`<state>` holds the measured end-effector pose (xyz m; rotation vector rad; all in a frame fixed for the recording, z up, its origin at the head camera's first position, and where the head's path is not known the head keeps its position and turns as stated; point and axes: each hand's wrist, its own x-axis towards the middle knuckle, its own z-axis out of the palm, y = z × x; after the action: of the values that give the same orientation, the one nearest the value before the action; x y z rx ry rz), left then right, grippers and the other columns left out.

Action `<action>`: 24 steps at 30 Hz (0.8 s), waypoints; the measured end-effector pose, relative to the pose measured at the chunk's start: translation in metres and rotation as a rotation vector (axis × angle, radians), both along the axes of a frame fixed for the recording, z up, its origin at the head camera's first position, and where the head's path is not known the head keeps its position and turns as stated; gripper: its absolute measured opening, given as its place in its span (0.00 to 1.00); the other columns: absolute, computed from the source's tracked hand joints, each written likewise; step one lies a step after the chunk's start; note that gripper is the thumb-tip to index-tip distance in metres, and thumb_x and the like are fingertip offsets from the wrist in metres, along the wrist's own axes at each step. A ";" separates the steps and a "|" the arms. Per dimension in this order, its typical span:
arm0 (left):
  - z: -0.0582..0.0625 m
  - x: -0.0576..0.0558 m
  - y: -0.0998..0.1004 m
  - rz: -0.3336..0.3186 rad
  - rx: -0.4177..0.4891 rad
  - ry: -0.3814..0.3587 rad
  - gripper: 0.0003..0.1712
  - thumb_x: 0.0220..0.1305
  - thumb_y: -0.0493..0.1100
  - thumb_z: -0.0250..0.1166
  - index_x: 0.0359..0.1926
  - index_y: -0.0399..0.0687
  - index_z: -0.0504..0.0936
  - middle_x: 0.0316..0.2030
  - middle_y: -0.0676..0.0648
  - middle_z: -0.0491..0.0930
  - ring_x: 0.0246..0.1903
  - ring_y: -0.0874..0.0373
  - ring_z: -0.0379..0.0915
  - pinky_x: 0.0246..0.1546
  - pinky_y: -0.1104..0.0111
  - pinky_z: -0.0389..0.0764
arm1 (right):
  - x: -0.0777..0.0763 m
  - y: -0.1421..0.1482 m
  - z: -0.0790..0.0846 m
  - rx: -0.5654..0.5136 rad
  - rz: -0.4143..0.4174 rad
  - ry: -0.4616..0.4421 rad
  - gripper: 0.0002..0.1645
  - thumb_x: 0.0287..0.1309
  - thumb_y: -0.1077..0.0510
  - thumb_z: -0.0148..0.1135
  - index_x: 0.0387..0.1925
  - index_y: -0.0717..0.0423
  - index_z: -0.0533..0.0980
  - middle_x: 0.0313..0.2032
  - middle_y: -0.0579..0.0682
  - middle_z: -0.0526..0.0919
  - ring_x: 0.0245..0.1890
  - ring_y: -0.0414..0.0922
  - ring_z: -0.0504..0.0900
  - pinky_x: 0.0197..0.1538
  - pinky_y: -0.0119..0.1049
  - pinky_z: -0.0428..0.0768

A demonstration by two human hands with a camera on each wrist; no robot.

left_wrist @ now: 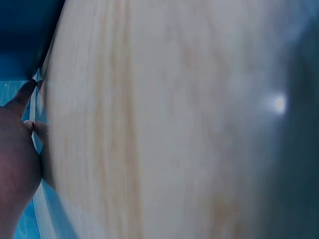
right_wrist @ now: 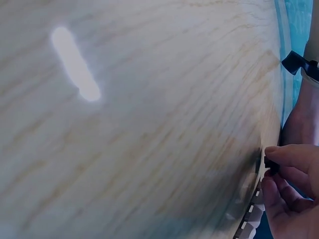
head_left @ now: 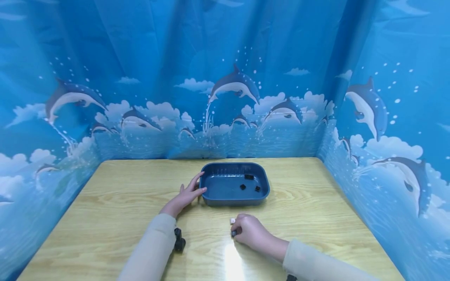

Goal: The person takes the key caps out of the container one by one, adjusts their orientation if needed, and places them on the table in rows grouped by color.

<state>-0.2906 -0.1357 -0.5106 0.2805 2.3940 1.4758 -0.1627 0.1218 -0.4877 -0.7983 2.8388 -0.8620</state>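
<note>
My left hand (head_left: 184,198) rests against the left end of a blue plastic bin (head_left: 232,202), its fingers spread and fairly straight along the rim. In the left wrist view, that hand (left_wrist: 17,159) is at the left edge, with fingertips by the bin. Nearer to me, my right hand (head_left: 251,231) pinches a small dark piece like a keycap (head_left: 233,233) just at the tabletop. The right wrist view shows this dark piece between thumb and fingers (right_wrist: 279,209). Just beyond it lies a small white keycap-like piece (head_left: 232,221), partly hidden by the hand.
Several small black pieces (head_left: 249,177) lie in the bin. A row of white pieces (right_wrist: 251,216) shows under the right hand in its wrist view. The wooden table (head_left: 140,187) is backed by a blue dolphin curtain (head_left: 197,47). A black device (head_left: 179,242) sits on the left wrist.
</note>
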 end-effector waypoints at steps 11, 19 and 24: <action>-0.001 0.000 0.001 0.004 -0.008 0.003 0.40 0.72 0.54 0.55 0.77 0.64 0.45 0.70 0.34 0.59 0.72 0.39 0.42 0.63 0.49 0.09 | 0.000 0.000 -0.003 0.023 0.003 0.011 0.14 0.35 0.69 0.75 0.31 0.57 0.86 0.26 0.39 0.77 0.26 0.32 0.71 0.32 0.28 0.76; -0.003 -0.002 0.001 0.005 -0.016 0.006 0.41 0.72 0.54 0.55 0.77 0.64 0.45 0.69 0.34 0.60 0.72 0.39 0.45 0.64 0.48 0.10 | 0.000 0.000 -0.004 0.012 0.005 0.027 0.14 0.34 0.70 0.73 0.30 0.57 0.85 0.26 0.39 0.78 0.26 0.32 0.72 0.33 0.29 0.77; -0.002 -0.001 0.001 0.007 -0.012 0.007 0.41 0.72 0.54 0.56 0.77 0.63 0.45 0.69 0.34 0.61 0.72 0.39 0.44 0.64 0.48 0.10 | 0.000 0.000 -0.005 0.008 0.004 0.027 0.15 0.34 0.70 0.73 0.31 0.58 0.85 0.26 0.40 0.78 0.26 0.32 0.72 0.33 0.29 0.77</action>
<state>-0.2920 -0.1348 -0.5127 0.2755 2.4103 1.4654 -0.1632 0.1218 -0.4926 -0.8210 2.8610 -0.8451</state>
